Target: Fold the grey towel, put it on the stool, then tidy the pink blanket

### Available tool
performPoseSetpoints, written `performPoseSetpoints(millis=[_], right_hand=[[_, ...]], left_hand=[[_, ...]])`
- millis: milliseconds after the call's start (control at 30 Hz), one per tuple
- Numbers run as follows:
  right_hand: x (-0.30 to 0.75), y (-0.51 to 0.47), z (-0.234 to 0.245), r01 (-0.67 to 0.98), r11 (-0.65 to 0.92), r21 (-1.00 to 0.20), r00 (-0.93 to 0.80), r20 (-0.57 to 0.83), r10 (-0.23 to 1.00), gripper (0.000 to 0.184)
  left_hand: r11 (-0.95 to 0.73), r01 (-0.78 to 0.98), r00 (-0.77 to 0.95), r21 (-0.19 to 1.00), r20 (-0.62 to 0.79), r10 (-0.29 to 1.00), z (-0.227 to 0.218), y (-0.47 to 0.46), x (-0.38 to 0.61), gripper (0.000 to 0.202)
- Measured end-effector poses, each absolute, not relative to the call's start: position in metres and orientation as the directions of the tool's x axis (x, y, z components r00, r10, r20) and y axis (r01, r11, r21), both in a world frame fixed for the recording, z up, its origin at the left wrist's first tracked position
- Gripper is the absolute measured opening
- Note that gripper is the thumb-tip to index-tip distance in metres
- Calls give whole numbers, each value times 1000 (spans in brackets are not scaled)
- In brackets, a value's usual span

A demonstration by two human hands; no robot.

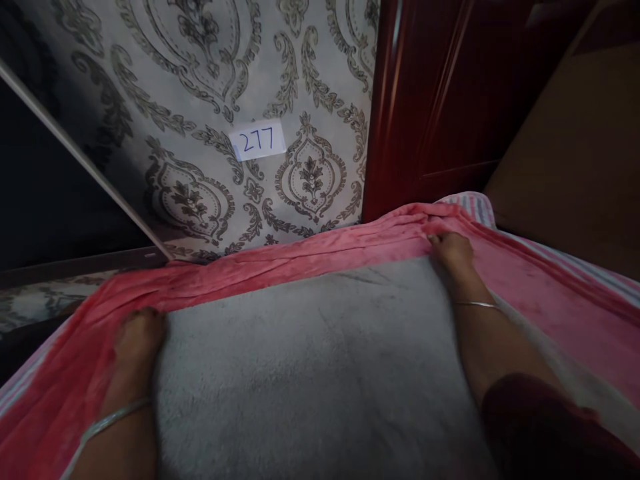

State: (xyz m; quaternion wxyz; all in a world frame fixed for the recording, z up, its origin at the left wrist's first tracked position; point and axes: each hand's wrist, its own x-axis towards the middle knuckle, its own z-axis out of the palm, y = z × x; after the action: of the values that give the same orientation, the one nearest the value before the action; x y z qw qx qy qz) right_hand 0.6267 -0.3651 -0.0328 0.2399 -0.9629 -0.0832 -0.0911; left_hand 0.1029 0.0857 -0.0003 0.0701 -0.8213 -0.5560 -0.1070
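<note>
A grey fleecy blanket (320, 373) lies spread on a bed, over a pink sheet (300, 257) whose folds bunch along the far edge. My left hand (140, 337) rests at the grey blanket's far left corner, fingers curled down onto the edge. My right hand (450, 250) is at the far right corner, fingers bent and pressed into the blanket edge where it meets the pink sheet. Each wrist carries a thin bangle.
A wall with grey damask wallpaper (200, 100) stands just behind the bed, bearing a paper label reading 277 (257, 140). A dark red wooden door (440, 100) is at the right. A striped cloth (475, 203) shows under the pink sheet.
</note>
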Motion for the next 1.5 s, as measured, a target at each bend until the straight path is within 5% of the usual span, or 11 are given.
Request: performPoseSetpoints(millis=[100, 167, 233, 333, 400, 567, 1000, 1133, 1233, 1333, 1500], right_hand=[[597, -336, -2, 540, -620, -569, 819, 185, 543, 32], [565, -312, 10, 606, -344, -718, 558, 75, 826, 36], [531, -290, 10, 485, -191, -853, 252, -73, 965, 44], [501, -265, -11, 248, -276, -929, -52, -297, 953, 57], [500, -257, -31, 111, -322, -940, 10, -323, 946, 56], [526, -256, -58, -31, -161, -986, 438, -158, 885, 36], [508, -264, -52, 99, -88, -991, 624, -7, 781, 33], [476, -301, -45, 595, -154, -789, 544, 255, 799, 41], [433, -347, -44, 879, -165, -447, 325, 309, 894, 53], [389, -394, -57, 970, -135, -203, 176, 199, 964, 63], [359, -428, -82, 983, -170, -66, 178, 146, 973, 62]], left_hand=[[-533, 845, 522, -48, 293, 801, 11, 62, 125, 43], [-748, 657, 725, 94, 193, 661, 15, 35, 150, 39], [-886, 345, 885, 311, 208, 417, 10, 4, 178, 44], [-956, 33, 983, 291, 162, 83, -13, -36, 210, 59], [-971, 17, 996, 239, 77, 36, -31, -47, 219, 62], [-957, 262, 965, 122, -3, 263, -48, -25, 219, 62], [-915, 401, 914, -31, -42, 403, -30, -31, 226, 61], [-905, 419, 908, -69, 34, 418, -13, -75, 224, 65], [-989, 144, 989, -34, 17, 144, -12, -136, 210, 63], [-988, -149, 988, 38, -27, -151, -29, -192, 189, 63], [-984, -160, 987, 75, 19, -159, -56, -222, 170, 63]])
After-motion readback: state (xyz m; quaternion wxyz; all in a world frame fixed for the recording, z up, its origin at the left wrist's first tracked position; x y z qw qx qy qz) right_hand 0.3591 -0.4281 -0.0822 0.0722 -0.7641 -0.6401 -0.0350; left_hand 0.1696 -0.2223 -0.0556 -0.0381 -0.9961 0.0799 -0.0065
